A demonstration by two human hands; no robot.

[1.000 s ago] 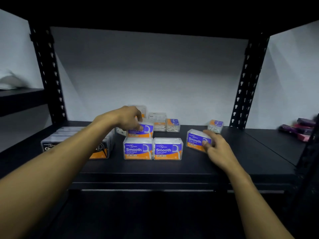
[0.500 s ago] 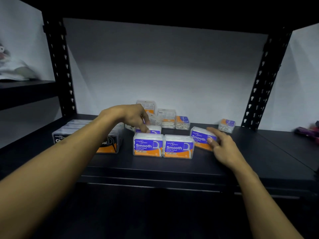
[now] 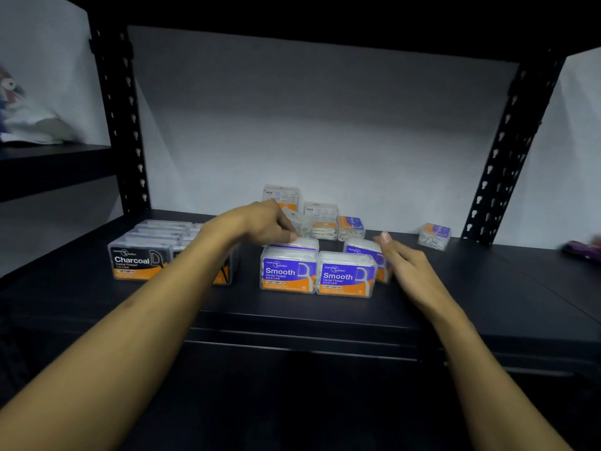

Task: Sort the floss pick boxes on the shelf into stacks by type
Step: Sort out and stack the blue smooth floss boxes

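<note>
You can read "Charcoal" in white, with "Dental Flosser" below it, on the black-and-orange box (image 3: 138, 262) at the left of the shelf. The two purple-and-orange boxes at the front, the left one (image 3: 287, 272) and the right one (image 3: 345, 277), each say "Smooth" and "Dental Flosser", under a small brand line that looks like "mannings guardian". The print on the boxes behind them is too small or blurred for you to read

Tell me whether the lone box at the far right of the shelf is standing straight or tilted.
Tilted. The lone box sits askew, its purple and orange label angled, unlike the two front Smooth boxes standing square.
</note>
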